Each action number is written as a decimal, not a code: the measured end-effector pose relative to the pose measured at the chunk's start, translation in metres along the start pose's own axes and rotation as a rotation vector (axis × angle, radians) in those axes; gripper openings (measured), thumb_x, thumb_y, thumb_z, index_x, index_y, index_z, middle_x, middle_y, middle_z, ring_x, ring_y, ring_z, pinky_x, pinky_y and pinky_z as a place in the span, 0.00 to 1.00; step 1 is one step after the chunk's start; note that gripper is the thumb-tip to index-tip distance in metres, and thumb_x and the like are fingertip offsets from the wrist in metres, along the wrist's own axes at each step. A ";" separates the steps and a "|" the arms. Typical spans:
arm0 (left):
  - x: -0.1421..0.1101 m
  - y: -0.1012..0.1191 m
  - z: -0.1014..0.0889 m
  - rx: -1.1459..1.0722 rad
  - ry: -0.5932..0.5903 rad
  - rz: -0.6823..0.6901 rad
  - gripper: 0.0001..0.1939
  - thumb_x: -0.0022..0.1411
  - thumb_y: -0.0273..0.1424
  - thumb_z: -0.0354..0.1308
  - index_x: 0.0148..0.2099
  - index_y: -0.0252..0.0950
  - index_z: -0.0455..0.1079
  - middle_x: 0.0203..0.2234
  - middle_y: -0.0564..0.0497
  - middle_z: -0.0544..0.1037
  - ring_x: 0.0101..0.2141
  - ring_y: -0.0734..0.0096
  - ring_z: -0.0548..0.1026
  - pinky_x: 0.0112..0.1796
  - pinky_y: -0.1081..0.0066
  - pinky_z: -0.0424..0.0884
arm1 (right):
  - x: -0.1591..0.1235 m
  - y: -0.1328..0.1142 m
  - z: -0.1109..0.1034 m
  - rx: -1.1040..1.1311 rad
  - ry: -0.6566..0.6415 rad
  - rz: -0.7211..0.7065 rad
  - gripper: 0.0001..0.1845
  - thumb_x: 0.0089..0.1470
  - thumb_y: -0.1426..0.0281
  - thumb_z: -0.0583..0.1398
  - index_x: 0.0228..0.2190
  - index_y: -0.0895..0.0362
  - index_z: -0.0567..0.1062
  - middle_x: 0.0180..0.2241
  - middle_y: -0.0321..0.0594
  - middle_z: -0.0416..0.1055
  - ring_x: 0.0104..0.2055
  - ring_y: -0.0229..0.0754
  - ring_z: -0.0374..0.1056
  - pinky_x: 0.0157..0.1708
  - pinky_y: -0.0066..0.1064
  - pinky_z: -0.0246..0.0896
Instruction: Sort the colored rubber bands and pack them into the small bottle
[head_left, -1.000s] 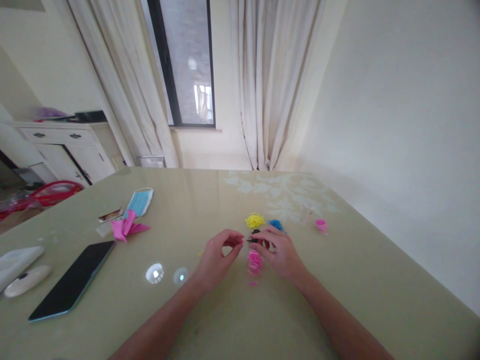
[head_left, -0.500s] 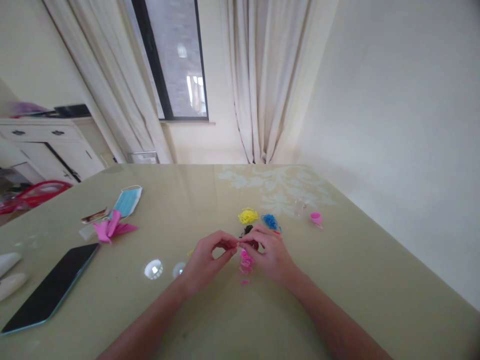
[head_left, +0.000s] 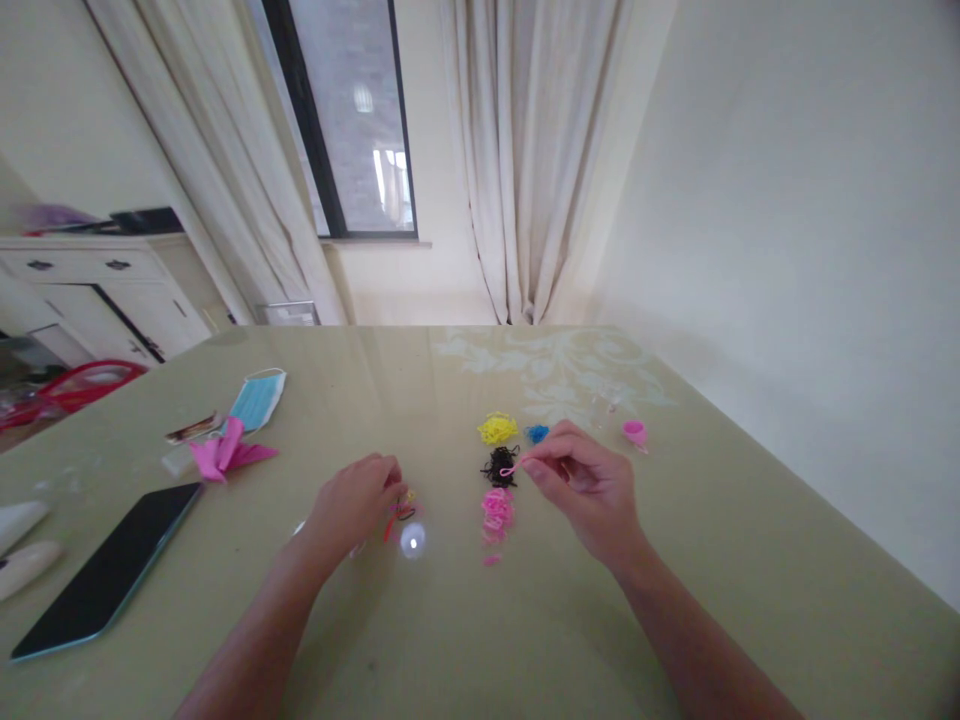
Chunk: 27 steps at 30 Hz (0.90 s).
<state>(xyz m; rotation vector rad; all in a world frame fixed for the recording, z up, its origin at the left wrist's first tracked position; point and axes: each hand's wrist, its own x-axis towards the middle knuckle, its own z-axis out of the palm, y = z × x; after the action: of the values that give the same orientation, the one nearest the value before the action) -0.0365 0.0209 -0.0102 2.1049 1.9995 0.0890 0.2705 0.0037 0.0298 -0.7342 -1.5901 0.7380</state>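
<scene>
Between thumb and forefinger, my right hand (head_left: 589,485) pinches a small pink rubber band (head_left: 507,472), its loop sticking out to the left over a heap of black rubber bands (head_left: 495,464). My left hand (head_left: 352,510) is lowered to a little mixed cluster of coloured bands (head_left: 402,513). Its fingers are bent and close together at the cluster's edge, and what is between the tips is hidden. Pink bands (head_left: 498,510) lie heaped just below the black ones. Beyond are heaps of yellow bands (head_left: 497,430) and blue bands (head_left: 537,433), the blue partly behind my right hand.
A pink cup-like piece (head_left: 634,432) stands at the right, near a clear small object (head_left: 606,402). On the left lie a dark tablet-like slab (head_left: 109,570), a folded pink paper shape (head_left: 227,455) and a blue face mask (head_left: 256,402). A wall (head_left: 810,280) borders the table's right side.
My hands were together above the heaps and have parted. The left moved left and down to the mixed cluster; the right shifted right, with the pink rubber band now showing in its pinch.
</scene>
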 end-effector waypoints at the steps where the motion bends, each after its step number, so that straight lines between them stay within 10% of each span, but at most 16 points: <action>1: 0.000 0.001 0.000 -0.012 -0.016 0.004 0.09 0.69 0.33 0.54 0.40 0.39 0.75 0.40 0.45 0.82 0.40 0.59 0.79 0.39 0.65 0.66 | 0.000 -0.002 0.000 0.009 0.009 -0.009 0.05 0.62 0.65 0.68 0.35 0.52 0.85 0.30 0.39 0.74 0.31 0.40 0.66 0.28 0.33 0.59; 11: -0.001 0.012 0.000 -0.119 -0.058 0.045 0.06 0.67 0.29 0.55 0.39 0.39 0.74 0.39 0.47 0.82 0.38 0.63 0.78 0.37 0.69 0.64 | 0.002 0.001 -0.003 -0.042 0.009 -0.018 0.05 0.62 0.65 0.68 0.35 0.52 0.84 0.30 0.39 0.73 0.29 0.39 0.64 0.26 0.32 0.57; 18: 0.007 0.009 0.010 -0.118 -0.019 0.086 0.09 0.70 0.28 0.50 0.39 0.37 0.71 0.40 0.45 0.80 0.39 0.63 0.77 0.39 0.68 0.65 | 0.012 0.028 -0.010 -0.435 -0.397 0.160 0.05 0.57 0.73 0.67 0.30 0.56 0.84 0.26 0.35 0.72 0.28 0.37 0.64 0.29 0.30 0.57; 27: 0.010 0.018 0.012 -0.491 0.192 0.168 0.07 0.70 0.34 0.51 0.37 0.39 0.67 0.30 0.50 0.78 0.32 0.64 0.76 0.32 0.69 0.69 | 0.002 0.039 0.008 -0.519 -0.540 0.251 0.02 0.56 0.74 0.68 0.32 0.58 0.84 0.29 0.37 0.75 0.30 0.37 0.68 0.31 0.29 0.58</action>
<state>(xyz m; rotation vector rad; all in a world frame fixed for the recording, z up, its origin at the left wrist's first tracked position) -0.0153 0.0289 -0.0196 1.9827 1.6632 0.7545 0.2646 0.0279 -0.0013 -1.1971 -2.2516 0.7481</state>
